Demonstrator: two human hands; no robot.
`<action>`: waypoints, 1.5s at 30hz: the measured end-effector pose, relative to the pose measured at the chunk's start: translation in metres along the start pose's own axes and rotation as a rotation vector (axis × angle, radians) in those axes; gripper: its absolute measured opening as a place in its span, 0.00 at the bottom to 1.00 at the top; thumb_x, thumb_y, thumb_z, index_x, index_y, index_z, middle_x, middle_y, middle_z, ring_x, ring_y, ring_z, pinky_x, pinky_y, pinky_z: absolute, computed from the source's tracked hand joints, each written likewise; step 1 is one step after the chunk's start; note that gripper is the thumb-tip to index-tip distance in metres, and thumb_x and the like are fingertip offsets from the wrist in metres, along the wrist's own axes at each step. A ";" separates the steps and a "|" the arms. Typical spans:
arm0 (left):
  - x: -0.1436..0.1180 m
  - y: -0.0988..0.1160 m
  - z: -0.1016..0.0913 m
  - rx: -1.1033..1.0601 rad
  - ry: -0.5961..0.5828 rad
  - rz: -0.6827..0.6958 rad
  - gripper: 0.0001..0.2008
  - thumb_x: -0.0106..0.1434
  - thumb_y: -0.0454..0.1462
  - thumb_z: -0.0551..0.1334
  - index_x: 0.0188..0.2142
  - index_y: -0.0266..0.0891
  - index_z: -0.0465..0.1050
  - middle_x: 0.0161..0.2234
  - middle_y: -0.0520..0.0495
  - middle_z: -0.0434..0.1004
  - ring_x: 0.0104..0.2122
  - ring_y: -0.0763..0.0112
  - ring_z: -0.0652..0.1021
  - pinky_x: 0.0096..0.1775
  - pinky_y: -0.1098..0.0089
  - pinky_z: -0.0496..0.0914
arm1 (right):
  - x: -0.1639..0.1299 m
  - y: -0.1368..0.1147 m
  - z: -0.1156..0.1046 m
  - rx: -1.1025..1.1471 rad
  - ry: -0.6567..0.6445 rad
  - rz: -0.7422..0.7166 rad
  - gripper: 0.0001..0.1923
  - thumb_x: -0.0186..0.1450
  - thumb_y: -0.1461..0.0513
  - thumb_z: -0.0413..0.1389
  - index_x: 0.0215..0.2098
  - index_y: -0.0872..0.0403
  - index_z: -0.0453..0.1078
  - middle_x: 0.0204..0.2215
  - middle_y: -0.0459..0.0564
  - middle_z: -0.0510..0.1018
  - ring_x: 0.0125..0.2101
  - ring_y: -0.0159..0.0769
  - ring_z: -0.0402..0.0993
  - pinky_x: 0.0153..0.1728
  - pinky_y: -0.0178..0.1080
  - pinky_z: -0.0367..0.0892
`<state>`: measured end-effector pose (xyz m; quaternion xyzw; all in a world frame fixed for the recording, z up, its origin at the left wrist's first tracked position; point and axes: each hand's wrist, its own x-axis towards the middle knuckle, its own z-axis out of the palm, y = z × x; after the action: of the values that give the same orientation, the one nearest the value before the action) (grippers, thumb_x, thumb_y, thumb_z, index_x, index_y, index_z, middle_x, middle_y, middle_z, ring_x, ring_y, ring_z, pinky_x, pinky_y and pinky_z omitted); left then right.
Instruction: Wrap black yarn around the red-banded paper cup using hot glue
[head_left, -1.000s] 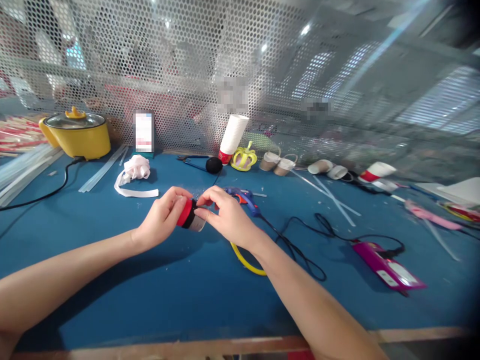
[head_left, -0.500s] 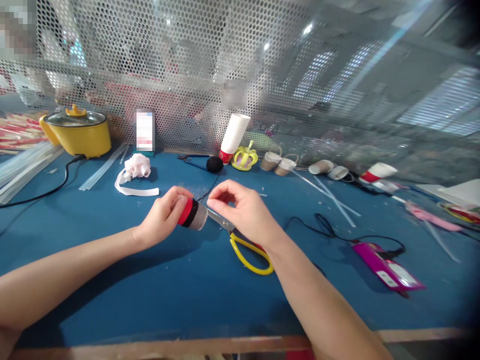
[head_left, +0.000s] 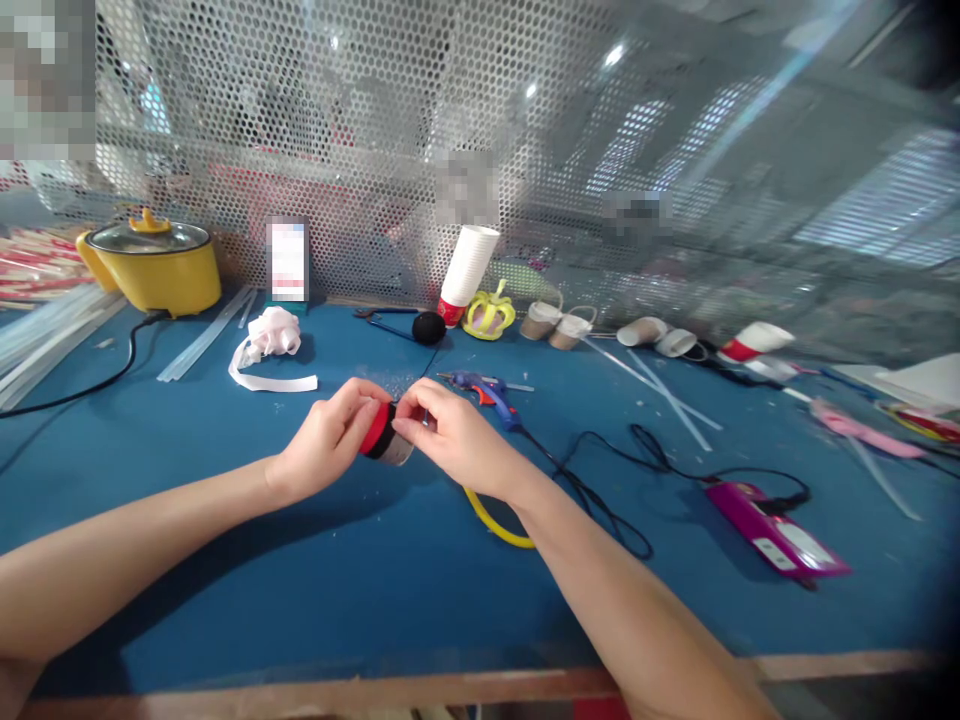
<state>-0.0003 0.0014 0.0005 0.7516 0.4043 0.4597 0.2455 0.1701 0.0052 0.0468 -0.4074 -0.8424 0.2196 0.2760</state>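
While the small cup (head_left: 386, 438) with the red rim lies on its side just above the blue table (head_left: 300, 560), its long way pointing left to right, the left hand (head_left: 326, 445) grips its red end and the right hand (head_left: 457, 440) pinches its grey end, both touching it.

Both hands meet above the blue table (head_left: 225, 560). The left hand (head_left: 322, 450) grips a small cup (head_left: 384, 440) with a red rim, held on its side. The right hand (head_left: 457, 440) pinches at the cup's black band. Yellow-handled scissors (head_left: 491, 520) lie under the right wrist. A blue glue gun (head_left: 480, 388) lies just behind the right hand.
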 end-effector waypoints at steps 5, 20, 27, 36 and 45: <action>0.001 -0.001 -0.002 0.025 0.010 0.001 0.10 0.64 0.37 0.48 0.39 0.37 0.65 0.30 0.49 0.74 0.27 0.76 0.72 0.31 0.75 0.66 | 0.000 0.002 -0.005 0.139 0.058 0.063 0.04 0.62 0.64 0.50 0.29 0.54 0.62 0.25 0.44 0.68 0.27 0.29 0.65 0.30 0.33 0.62; 0.000 0.001 0.000 0.013 -0.008 0.012 0.10 0.64 0.37 0.48 0.39 0.37 0.65 0.31 0.49 0.74 0.28 0.76 0.73 0.32 0.75 0.67 | -0.001 0.000 0.005 -0.002 0.021 0.004 0.06 0.61 0.66 0.51 0.25 0.55 0.61 0.25 0.44 0.64 0.26 0.29 0.61 0.29 0.34 0.60; 0.001 0.000 -0.002 0.032 0.017 0.000 0.10 0.64 0.36 0.48 0.39 0.37 0.65 0.31 0.49 0.74 0.28 0.76 0.72 0.32 0.75 0.67 | -0.001 0.005 -0.003 0.254 0.060 0.105 0.04 0.61 0.63 0.51 0.28 0.55 0.62 0.23 0.43 0.67 0.24 0.27 0.63 0.26 0.32 0.61; 0.000 0.000 0.000 0.025 -0.002 0.006 0.10 0.64 0.37 0.48 0.39 0.36 0.65 0.31 0.49 0.74 0.28 0.77 0.73 0.32 0.75 0.67 | 0.000 0.004 0.008 0.037 0.051 0.044 0.03 0.58 0.65 0.54 0.26 0.54 0.65 0.24 0.44 0.67 0.24 0.27 0.64 0.27 0.33 0.62; 0.000 0.002 0.000 0.030 0.002 0.025 0.10 0.64 0.36 0.48 0.39 0.37 0.65 0.32 0.49 0.74 0.28 0.77 0.73 0.32 0.76 0.67 | -0.001 0.002 0.003 0.102 0.001 0.068 0.06 0.61 0.64 0.50 0.26 0.55 0.62 0.22 0.43 0.65 0.24 0.28 0.62 0.26 0.33 0.60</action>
<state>0.0003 0.0004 0.0015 0.7598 0.4020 0.4573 0.2280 0.1695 0.0054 0.0430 -0.4214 -0.8156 0.2714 0.2892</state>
